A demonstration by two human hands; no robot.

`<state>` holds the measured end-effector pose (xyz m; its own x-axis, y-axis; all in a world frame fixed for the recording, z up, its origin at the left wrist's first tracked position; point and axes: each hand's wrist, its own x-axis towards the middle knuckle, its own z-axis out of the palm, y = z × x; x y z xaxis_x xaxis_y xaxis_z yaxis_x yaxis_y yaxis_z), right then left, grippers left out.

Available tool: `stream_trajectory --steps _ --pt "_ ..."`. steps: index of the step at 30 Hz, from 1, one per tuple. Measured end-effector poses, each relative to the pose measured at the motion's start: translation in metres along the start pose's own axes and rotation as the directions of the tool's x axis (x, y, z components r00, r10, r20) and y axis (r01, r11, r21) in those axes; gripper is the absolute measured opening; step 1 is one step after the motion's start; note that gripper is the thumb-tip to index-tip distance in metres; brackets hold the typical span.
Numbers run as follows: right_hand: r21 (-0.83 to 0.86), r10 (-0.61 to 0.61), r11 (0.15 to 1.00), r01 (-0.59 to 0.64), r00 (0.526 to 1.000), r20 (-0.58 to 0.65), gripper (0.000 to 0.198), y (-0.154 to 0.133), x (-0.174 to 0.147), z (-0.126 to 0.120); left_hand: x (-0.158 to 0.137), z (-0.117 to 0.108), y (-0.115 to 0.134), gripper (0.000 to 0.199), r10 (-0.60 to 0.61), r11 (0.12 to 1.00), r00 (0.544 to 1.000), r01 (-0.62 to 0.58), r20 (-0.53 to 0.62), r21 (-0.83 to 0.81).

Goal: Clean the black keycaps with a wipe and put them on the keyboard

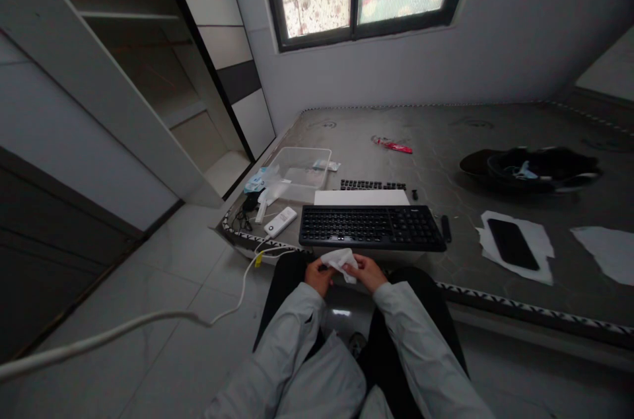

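Note:
Between my two hands, just in front of the mattress edge, is a crumpled white tissue (341, 262). My left hand (319, 277) is closed on its left side. On its right side, my right hand (369, 272) pinches it with thumb and fingers. Whether something small lies under the tissue is hidden. Right beyond the hands a black keyboard (369, 227) lies flat, its keys facing up. Behind it are a white flat piece (361, 197) and a row of loose black keys (371, 185). A small black bar (446, 228) lies at the keyboard's right end.
A clear plastic box (302, 171) and a white power strip (280, 222) with its cable (242, 287) are on the left. Right of the keyboard, a black phone (512, 244) rests on white paper (545, 240). A dark cap (529, 168) and red packet (393, 145) lie farther back.

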<state>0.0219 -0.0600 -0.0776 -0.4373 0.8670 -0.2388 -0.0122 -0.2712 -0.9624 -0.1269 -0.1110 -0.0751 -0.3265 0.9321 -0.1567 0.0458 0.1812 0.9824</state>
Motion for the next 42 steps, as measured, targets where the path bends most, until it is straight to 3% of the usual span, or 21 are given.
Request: stream_trajectory --steps 8,18,23,26,32,37,40,42 --pt "0.046 -0.046 0.998 0.045 0.998 0.032 0.046 -0.001 -0.002 0.0 -0.002 0.0 0.004 0.031 -0.012 0.999 0.999 0.013 0.051 -0.036" --pt "0.047 -0.082 0.996 0.08 0.996 0.035 0.043 0.0 0.0 0.001 -0.003 0.0 0.013 0.032 -0.028 0.998 0.999 0.03 0.036 -0.053" --pt "0.107 0.003 0.994 0.002 0.999 -0.048 0.045 -0.002 0.004 0.007 0.001 0.001 0.006 0.037 -0.027 0.996 0.999 0.03 0.032 -0.083" --pt "0.125 0.029 0.992 -0.016 0.995 -0.1 0.046 -0.002 0.004 0.011 0.005 0.001 0.0 0.044 -0.051 0.981 0.995 0.065 0.081 -0.184" --pt "-0.067 -0.24 0.971 0.231 0.955 -0.175 0.034 -0.008 -0.004 0.014 0.011 -0.001 -0.004 0.054 -0.093 0.938 0.984 0.138 0.153 -0.318" --pt "-0.17 -0.372 0.924 0.344 0.911 -0.181 0.026 -0.022 -0.013 0.014 0.009 0.001 0.0 0.058 -0.107 0.908 0.983 0.159 0.152 -0.388" --pt "-0.289 -0.494 0.848 0.445 0.861 -0.124 0.016 -0.031 -0.019 0.013 0.008 0.002 0.0 0.057 -0.109 0.9 0.982 0.163 0.152 -0.405" --pt "-0.364 -0.559 0.788 0.497 0.825 -0.085 0.021 -0.036 -0.022 0.011 0.008 0.003 -0.002 0.057 -0.111 0.898 0.983 0.163 0.147 -0.41"
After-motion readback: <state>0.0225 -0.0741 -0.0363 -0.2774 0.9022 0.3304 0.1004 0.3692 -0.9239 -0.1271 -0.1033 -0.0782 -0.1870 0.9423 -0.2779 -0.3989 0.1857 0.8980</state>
